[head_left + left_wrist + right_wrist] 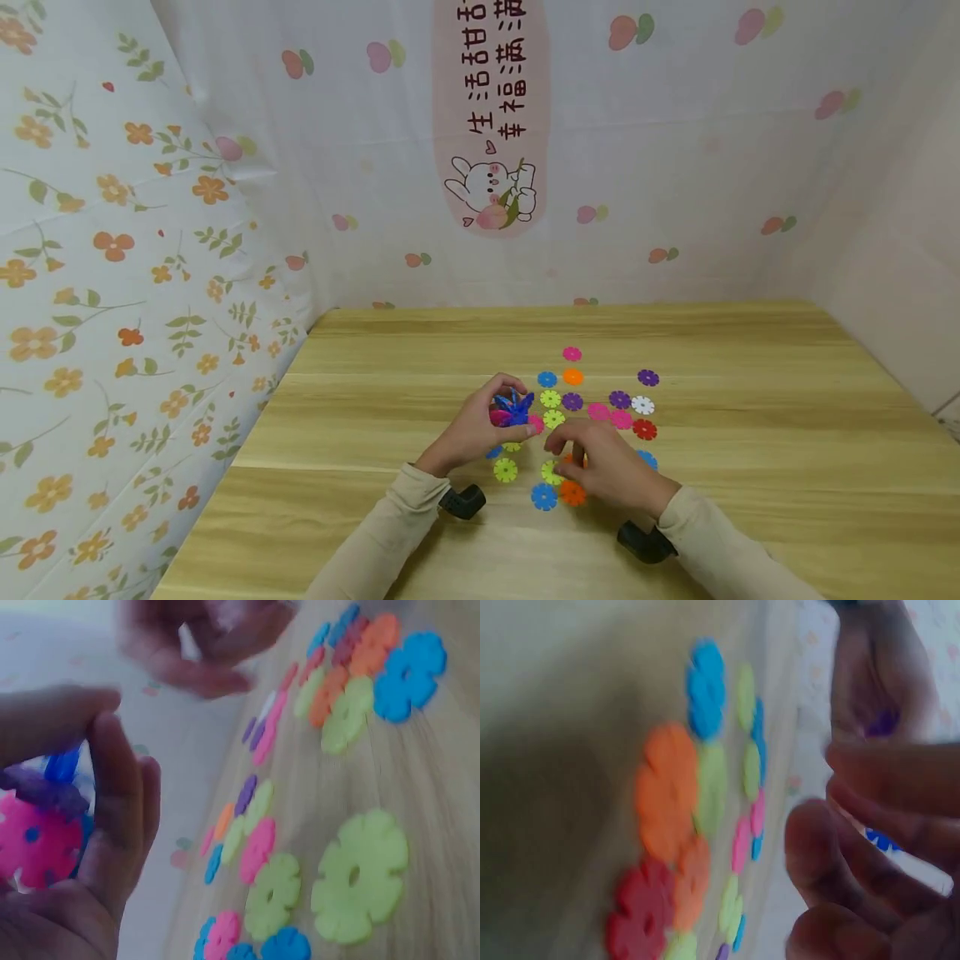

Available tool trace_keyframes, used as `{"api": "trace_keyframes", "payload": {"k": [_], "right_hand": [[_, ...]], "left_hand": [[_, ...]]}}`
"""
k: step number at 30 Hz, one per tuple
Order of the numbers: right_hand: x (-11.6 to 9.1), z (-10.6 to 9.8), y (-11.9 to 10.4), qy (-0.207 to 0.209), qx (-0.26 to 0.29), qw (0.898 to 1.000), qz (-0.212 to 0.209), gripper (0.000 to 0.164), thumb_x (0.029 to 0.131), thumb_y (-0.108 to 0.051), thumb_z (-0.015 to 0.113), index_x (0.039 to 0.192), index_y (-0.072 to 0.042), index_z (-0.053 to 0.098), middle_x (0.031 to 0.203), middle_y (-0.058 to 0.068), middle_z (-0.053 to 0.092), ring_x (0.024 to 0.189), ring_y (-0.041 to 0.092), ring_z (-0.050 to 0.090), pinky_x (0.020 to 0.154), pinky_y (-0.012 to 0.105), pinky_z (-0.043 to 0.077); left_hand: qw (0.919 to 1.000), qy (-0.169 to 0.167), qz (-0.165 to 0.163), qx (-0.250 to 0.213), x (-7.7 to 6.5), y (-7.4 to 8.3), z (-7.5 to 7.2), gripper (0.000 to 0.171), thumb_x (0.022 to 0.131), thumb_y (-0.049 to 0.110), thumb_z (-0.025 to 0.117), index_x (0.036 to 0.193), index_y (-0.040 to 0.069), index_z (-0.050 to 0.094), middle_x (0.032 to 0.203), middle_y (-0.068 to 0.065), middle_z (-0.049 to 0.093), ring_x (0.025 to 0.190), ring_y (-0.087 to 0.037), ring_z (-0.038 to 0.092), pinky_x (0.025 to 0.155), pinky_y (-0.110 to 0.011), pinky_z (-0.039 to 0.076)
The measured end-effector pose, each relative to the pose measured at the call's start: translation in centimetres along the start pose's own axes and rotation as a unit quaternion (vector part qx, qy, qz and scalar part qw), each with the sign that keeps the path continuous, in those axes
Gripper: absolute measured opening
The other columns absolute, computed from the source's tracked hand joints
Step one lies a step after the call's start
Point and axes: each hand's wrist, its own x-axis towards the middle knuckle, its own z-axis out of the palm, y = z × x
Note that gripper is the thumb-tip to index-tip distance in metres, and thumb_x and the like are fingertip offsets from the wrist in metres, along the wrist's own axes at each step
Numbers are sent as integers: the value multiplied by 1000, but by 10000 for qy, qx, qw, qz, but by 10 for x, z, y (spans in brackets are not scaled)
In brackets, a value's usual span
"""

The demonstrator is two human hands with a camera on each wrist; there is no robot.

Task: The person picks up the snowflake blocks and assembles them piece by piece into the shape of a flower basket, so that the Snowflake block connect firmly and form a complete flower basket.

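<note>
My left hand (474,425) holds a cluster of interlocked notched plastic discs (516,412), blue, purple and pink, above the wooden table. In the left wrist view, a pink disc (36,844) of this cluster shows behind the curled fingers. My right hand (611,467) hovers over loose discs, its fingers loosely bent. The right wrist view shows its thumb and fingertips with nothing between them. Beneath and beside it lie a yellow-green disc (551,472), an orange disc (573,493) and a blue disc (544,497).
More loose discs are spread over the table (360,400), among them a red disc (645,430), a white disc (642,405) and a purple disc (648,377). A printed cloth (360,150) hangs behind the table, and a flowered cloth (150,317) hangs at the left.
</note>
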Motion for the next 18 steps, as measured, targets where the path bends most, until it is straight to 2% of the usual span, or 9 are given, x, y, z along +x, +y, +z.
{"api": "trace_keyframes", "payload": {"k": [3, 4, 6, 10, 13, 18], "right_hand": [[-4, 8, -6, -668, -614, 9950, -420, 20, 83, -10, 81, 102, -9, 75, 96, -1, 68, 76, 4, 58, 68, 22, 53], [-4, 11, -8, -799, -824, 9921, -515, 21, 82, -12, 82, 102, -10, 75, 96, -2, 66, 77, 4, 57, 69, 22, 53], [-5, 17, -11, -939, -1231, 9858, -643, 23, 80, -16, 85, 101, -13, 76, 94, -4, 62, 79, 3, 57, 71, 22, 53], [-4, 24, -12, -998, -1449, 9826, -588, 22, 77, -13, 86, 95, -15, 73, 92, -6, 58, 77, 3, 55, 68, 21, 53], [-2, 25, -10, -916, -1193, 9871, -557, 24, 77, -9, 85, 91, -16, 68, 91, -8, 59, 79, 3, 55, 69, 22, 53], [-1, 23, 0, -730, 65, 9953, -633, 23, 81, 6, 75, 88, -14, 66, 87, -7, 66, 77, 0, 56, 68, 19, 52]], "left_hand": [[9999, -22, 104, 27, 0, -2, 0, 51, 93, 16, 72, 137, 25, 49, 131, -18, 55, 100, -22, 58, 81, -35, 57], [9998, -25, 192, 41, 0, -2, 0, 51, 94, 15, 70, 139, 25, 49, 132, -19, 54, 102, -22, 58, 82, -34, 56], [9994, -88, 333, -31, 0, -3, 1, 50, 95, 14, 68, 141, 26, 50, 135, -20, 53, 107, -23, 60, 86, -33, 55], [9978, -315, 428, -402, 1, -3, 5, 44, 96, 12, 68, 137, 22, 55, 136, -21, 53, 117, -25, 66, 91, -29, 56], [9954, -483, 333, -762, 0, -3, 7, 47, 94, 8, 69, 137, 20, 53, 134, -25, 54, 111, -27, 70, 86, -27, 59], [9946, -591, 207, -830, 0, -4, 9, 52, 90, 4, 72, 137, 13, 52, 126, -23, 63, 105, -17, 68, 86, -24, 57]]}}
